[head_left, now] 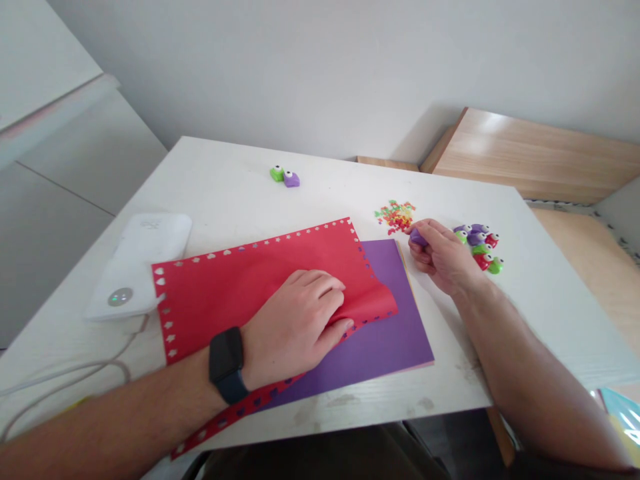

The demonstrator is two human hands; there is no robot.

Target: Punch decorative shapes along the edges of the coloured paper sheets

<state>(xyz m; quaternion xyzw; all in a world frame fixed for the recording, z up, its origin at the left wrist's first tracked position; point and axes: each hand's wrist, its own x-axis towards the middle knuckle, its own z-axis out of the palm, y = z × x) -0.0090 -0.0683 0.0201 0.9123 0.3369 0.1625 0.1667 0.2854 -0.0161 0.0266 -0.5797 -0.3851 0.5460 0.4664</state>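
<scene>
A red sheet of paper (210,303) with small shapes punched along its edges lies over a purple sheet (395,287). My left hand (300,317), a dark watch on its wrist, is on the red sheet with curled fingers; the paper buckles between thumb and fingers. In my right hand (443,257) is a purple craft punch (418,237), mostly covered by the fingers, held just above the table right of the papers. Close to that hand lies a pile of tiny colourful paper cutouts (396,217). Several more craft punches (479,243) with googly eyes cluster behind the right wrist.
A green punch (277,173) and a purple punch (292,179) sit at the back of the white table (225,187). On the left are a white device (145,257) and its cable (115,353). A wooden board (530,157) stands beyond the table's right back.
</scene>
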